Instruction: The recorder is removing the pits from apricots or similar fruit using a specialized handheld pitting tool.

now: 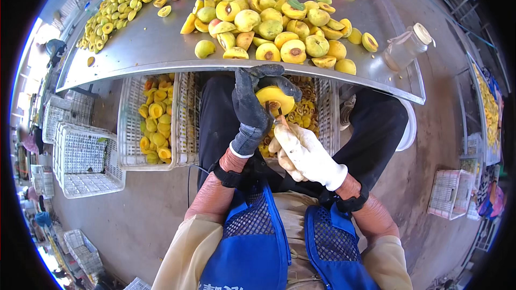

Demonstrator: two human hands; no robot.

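My left hand, in a dark grey glove, holds a halved yellow peach with its cut face towards me and the brown pit area showing. My right hand, in a white glove, grips a small pitting tool whose metal prongs meet the fruit at the pit. Both hands are just below the near edge of the metal table. Halved peaches are heaped on the table in front of me. Beneath my hands, between my knees, a crate holds pits and fruit scraps.
A white plastic crate with pitted halves stands left of my legs. Another crate lies farther left. A clear bottle stands at the table's right corner. More halves cover the table's far left. People are in the background.
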